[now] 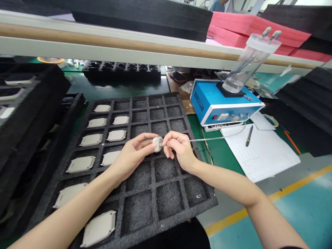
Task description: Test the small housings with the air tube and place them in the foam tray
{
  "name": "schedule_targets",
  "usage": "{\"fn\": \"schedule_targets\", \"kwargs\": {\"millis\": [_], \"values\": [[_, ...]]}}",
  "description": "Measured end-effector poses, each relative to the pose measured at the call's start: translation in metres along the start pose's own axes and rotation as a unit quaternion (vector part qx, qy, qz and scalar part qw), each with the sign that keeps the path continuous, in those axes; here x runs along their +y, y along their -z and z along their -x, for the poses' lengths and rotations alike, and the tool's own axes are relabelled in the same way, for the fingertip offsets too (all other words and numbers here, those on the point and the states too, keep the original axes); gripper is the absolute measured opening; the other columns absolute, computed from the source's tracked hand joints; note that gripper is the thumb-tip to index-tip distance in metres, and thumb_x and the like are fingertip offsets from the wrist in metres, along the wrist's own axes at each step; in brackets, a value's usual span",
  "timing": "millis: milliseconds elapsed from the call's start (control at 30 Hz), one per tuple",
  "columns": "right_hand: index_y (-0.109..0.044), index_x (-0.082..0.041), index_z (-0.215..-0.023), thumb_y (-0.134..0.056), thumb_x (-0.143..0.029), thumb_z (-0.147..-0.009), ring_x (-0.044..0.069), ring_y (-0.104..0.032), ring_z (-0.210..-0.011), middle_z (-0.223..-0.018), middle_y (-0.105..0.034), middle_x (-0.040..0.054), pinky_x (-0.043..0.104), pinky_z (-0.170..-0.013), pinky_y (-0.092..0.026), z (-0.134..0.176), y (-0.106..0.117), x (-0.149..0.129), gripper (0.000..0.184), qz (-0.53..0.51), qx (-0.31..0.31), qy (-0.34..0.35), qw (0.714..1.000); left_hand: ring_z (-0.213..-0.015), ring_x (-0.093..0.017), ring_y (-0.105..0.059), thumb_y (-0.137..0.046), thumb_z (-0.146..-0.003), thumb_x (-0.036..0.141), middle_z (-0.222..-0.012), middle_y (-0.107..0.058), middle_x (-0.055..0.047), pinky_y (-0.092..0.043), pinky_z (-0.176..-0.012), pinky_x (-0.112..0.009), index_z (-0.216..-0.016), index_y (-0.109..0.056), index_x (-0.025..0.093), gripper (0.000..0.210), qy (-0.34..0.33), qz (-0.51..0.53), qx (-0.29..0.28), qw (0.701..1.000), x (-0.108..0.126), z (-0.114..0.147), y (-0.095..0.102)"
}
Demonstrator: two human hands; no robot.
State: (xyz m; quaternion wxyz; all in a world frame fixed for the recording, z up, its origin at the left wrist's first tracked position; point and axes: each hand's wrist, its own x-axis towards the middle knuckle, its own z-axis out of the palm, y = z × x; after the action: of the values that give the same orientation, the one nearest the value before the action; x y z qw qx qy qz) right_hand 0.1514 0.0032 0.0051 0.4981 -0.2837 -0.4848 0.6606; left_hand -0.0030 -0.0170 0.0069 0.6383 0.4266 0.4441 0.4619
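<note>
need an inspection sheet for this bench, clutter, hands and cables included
Surface: green worktop, partly covered
Work items: black foam compartment tray; flat beige plates in its two leftmost columns; small rounded off-white part
Clutter: black pen on white paper sheets
Hands: bare left hand holds the part; bare right hand pinches close beside it
Cables: thin clear plastic tube runs from blue-and-white metal box to the right hand
Surroundings: red foam stack on white-edged shelf; stacked black foam trays at left
</note>
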Motion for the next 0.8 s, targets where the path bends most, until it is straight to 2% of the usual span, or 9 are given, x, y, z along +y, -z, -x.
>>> {"fn": "schedule_targets", "kwargs": {"millis": [800], "values": [[-0.053,-0.016,-0.061,-0.045,-0.016,-0.066,0.005,-0.035,-0.031,-0.039,-0.051,-0.0061,0.018,-0.035,-0.026,0.0008,0.0009,-0.0009,0.009,0.023,-0.003,-0.013,1.000,-0.083,-0.012,-0.061,-0.073,-0.071,0.029,-0.088,-0.069,-0.001,-0.044,-0.083,-0.024,-0.100,-0.061,0.018,0.034,0.006,0.005,-0.003,1.000,0.0015,0.0019,-0.0010]]}}
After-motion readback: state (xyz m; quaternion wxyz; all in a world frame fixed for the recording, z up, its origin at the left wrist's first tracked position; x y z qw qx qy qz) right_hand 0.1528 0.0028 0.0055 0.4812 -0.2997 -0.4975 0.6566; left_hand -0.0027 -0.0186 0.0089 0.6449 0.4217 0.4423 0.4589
